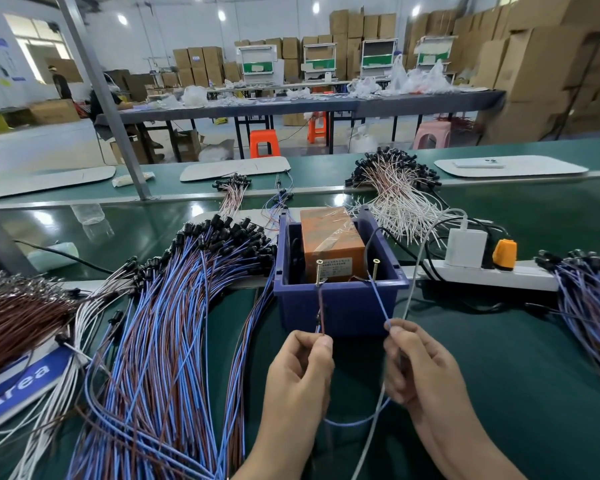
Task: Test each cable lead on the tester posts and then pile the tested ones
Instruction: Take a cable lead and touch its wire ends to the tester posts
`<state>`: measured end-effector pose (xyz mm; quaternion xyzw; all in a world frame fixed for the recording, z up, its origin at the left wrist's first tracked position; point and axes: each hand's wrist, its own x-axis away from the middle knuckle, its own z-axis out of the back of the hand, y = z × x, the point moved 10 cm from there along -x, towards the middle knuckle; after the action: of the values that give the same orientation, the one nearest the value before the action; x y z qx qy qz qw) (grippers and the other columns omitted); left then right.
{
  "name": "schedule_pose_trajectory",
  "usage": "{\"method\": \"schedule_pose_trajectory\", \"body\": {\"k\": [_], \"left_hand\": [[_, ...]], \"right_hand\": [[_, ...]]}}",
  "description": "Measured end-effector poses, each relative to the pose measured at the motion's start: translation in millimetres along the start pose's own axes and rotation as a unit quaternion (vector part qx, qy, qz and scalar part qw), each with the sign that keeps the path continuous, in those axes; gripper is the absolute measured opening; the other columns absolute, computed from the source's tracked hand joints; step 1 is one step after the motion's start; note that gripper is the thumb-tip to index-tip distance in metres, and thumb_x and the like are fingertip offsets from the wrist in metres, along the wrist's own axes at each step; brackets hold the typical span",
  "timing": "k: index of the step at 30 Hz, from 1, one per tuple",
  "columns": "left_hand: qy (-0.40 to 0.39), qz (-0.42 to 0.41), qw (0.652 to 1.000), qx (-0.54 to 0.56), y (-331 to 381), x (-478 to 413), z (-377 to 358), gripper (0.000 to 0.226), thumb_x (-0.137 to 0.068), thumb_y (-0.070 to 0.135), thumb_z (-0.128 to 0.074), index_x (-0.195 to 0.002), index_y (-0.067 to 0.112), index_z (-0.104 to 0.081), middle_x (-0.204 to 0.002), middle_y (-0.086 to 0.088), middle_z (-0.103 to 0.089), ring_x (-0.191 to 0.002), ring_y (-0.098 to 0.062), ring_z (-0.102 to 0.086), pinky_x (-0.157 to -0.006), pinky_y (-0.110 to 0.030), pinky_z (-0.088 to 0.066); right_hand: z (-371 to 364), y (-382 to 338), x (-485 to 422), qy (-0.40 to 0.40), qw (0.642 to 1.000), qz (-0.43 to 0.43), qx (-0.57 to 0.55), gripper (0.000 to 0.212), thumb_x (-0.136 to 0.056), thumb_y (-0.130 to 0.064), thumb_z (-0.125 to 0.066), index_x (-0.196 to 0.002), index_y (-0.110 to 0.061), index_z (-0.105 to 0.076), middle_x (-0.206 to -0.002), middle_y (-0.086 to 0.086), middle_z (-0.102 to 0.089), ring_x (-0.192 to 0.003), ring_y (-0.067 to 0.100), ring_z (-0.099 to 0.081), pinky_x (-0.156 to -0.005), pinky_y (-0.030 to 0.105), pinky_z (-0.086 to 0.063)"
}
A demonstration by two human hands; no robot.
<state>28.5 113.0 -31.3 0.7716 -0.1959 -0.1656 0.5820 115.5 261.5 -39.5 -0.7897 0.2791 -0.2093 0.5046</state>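
At the posts: slip risk

Left hand pinches brown wire onto left screw post, right hand has its grip pinching blue wire at right screw post (thin stuff). Either tip slipping could fake a dead lead.

A single wide-angle camera, worn on the person's head, looks forward and down across a dark green bench mat. Closest to the lens, at the lower middle of the frame, are the left hand, pinching a thin brown wire lead, and the right hand, pinching a thin blue wire lead. Just beyond them, near the centre, sits a dark blue plastic bin. The view reaches high enough to take in a long grey table and stacked brown cardboard boxes far across the hall; straight edges bow toward the frame's borders.
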Motion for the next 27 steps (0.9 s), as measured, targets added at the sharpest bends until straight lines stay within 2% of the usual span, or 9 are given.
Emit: {"method": "schedule_pose_trajectory", "body": {"k": [3, 6, 11, 17, 22, 27], "left_hand": [[-0.005, -0.003, 1.0, 0.015, 5.0, 1.1, 0.9, 0.029, -0.1, 0.02, -0.055, -0.072, 0.025, -0.061, -0.056, 0.0, -0.029, -0.041, -0.01, -0.021, -0.037, -0.018, -0.02], [0.004, -0.009, 1.0, 0.021, 9.3, 0.0, 5.7, 0.03, -0.102, 0.022, -0.051, -0.074, 0.023, -0.062, -0.061, -0.006, -0.022, -0.041, -0.011, -0.018, -0.038, -0.019, -0.016], [0.006, 0.003, 0.999, 0.034, 6.6, -4.9, 11.4, 0.033, -0.104, 0.026, -0.044, -0.073, 0.018, -0.051, -0.057, -0.002, -0.022, -0.041, -0.013, -0.016, -0.039, -0.022, -0.015], [0.003, 0.005, 0.999, 0.05, 2.9, -7.0, 10.7, 0.03, -0.105, 0.03, -0.044, -0.081, 0.017, -0.055, -0.056, -0.001, -0.02, -0.04, -0.013, -0.014, -0.038, -0.021, -0.016], [0.0, 0.006, 0.998, 0.061, 1.8, -9.5, 11.9, 0.03, -0.09, 0.045, -0.054, -0.086, 0.016, -0.055, -0.055, 0.001, -0.024, -0.04, -0.012, -0.016, -0.037, -0.02, -0.019], [0.004, 0.006, 0.998, 0.06, 0.5, -11.6, 12.0, 0.027, -0.086, 0.047, -0.055, -0.079, 0.021, -0.057, -0.055, 0.002, -0.025, -0.039, -0.011, -0.018, -0.036, -0.02, -0.02]], "right_hand": [[2.8, -2.5, -0.2, 0.004, 1.0, 0.009, 0.0, 0.035, -0.101, -0.013, -0.051, -0.079, -0.028, -0.074, -0.058, -0.004, -0.04, -0.04, 0.008, -0.028, -0.035, 0.019, -0.028], [8.3, -3.8, -1.5, 0.023, 1.0, 0.016, 0.004, 0.028, -0.1, -0.018, -0.056, -0.083, -0.027, -0.076, -0.055, -0.005, -0.036, -0.038, 0.008, -0.027, -0.035, 0.018, -0.028], [11.4, -4.5, -1.5, 0.042, 0.999, 0.022, 0.015, 0.024, -0.099, -0.023, -0.058, -0.086, -0.028, -0.077, -0.048, -0.006, -0.034, -0.037, 0.008, -0.027, -0.034, 0.019, -0.03], [15.0, -7.4, -1.8, 0.064, 0.997, 0.032, -0.007, 0.024, -0.099, -0.023, -0.058, -0.086, -0.03, -0.076, -0.048, -0.007, -0.032, -0.036, 0.006, -0.026, -0.032, 0.019, -0.029], [18.2, -6.2, -2.7, 0.069, 0.997, 0.026, -0.024, 0.019, -0.099, -0.023, -0.058, -0.092, -0.026, -0.075, -0.049, -0.007, -0.031, -0.036, 0.006, -0.025, -0.032, 0.019, -0.029], [16.9, -1.4, -4.5, 0.075, 0.996, 0.027, -0.027, 0.015, -0.099, -0.021, -0.058, -0.095, -0.023, -0.072, -0.049, -0.007, -0.031, -0.036, 0.005, -0.025, -0.031, 0.019, -0.029]]}}
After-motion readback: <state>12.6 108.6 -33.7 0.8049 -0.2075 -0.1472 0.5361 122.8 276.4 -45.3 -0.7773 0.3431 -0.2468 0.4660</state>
